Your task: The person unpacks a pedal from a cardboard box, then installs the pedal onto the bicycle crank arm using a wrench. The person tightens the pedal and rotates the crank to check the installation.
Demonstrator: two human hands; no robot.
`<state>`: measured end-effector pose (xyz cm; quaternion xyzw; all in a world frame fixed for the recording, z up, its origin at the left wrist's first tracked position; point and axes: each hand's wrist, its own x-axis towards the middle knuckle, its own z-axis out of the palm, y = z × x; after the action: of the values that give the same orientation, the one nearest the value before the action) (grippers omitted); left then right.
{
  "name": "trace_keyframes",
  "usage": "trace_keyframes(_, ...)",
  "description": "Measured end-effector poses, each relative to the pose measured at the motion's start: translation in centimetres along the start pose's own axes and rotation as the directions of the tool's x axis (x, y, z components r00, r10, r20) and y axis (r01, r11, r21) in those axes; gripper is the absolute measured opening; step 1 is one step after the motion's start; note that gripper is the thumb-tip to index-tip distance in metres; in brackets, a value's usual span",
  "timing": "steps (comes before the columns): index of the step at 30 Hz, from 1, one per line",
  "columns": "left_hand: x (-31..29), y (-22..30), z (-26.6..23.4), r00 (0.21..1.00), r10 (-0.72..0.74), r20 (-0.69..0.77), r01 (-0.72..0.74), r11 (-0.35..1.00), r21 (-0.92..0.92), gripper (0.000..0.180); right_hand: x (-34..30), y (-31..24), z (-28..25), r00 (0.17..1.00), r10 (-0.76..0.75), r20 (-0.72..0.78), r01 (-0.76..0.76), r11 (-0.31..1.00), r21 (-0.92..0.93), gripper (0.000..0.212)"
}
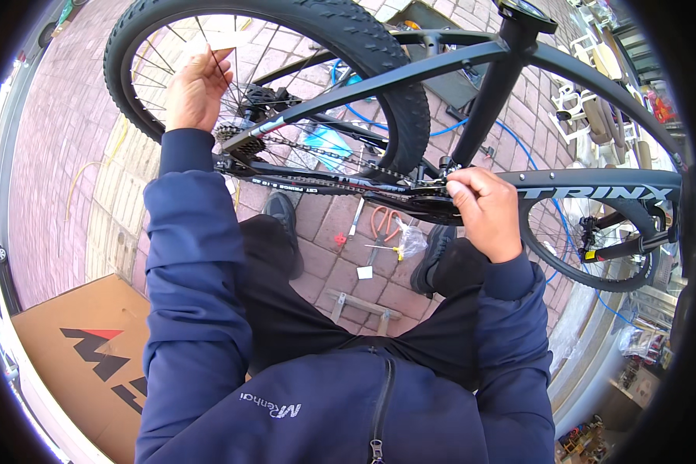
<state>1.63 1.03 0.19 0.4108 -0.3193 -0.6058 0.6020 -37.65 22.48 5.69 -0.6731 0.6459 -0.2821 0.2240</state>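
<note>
2 hands: left hand on 1 rear wheel, right hand at 1 crank

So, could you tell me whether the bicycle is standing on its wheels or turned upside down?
On its wheels: the bicycle has its seat post pointing up toward the camera, with the chain and crank below the frame.

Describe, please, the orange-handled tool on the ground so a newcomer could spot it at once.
Start at the dark grey bicycle frame and look under its black chain to the red brick paving. Between the person's two black shoes lie the orange-handled pliers, the only tool there with twin orange handles.
</note>
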Motion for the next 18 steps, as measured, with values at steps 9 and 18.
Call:
trace_keyframes(9, -3.8, 4.2, -0.4, 0.929, 0.253, -0.271, -0.177, 0.945, 0.276, 0.024, -1.4, 2.0, -2.1, 0.950, 0.292, -0.108, -0.280, 0.953, 0.119, 0.016)
trace_keyframes(18, -10.1, 1.7, 6.4, 0.851, 0.504, 0.148, -0.494, 0.673, 0.550, 0.017, -1.8, 2.4, -1.9, 0.931, 0.352, -0.095, -0.338, 0.931, 0.139, 0.018)
